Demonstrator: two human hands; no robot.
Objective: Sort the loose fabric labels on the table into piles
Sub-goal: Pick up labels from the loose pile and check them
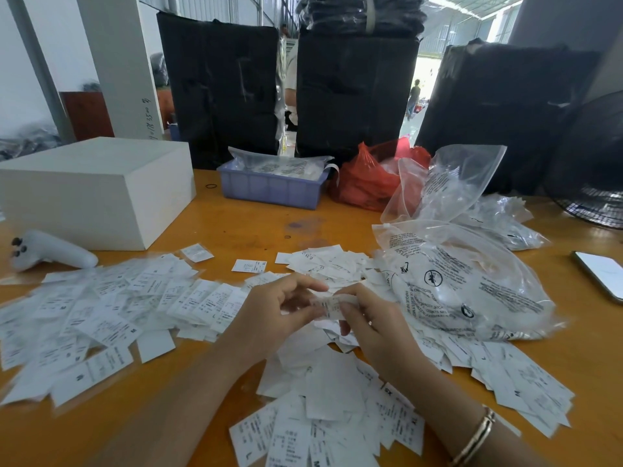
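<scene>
Both hands meet above the orange wooden worktop (pixel 215 372). The left hand (pixel 269 315) and right hand (pixel 374 326) pinch one small white printed fabric label (pixel 332 306) between their fingers, clamped on its two ends. Heaps of loose white labels (pixel 111 315) lie left of, below and beyond the fingers.

Bright daylight, blurred and warped edges
</scene>
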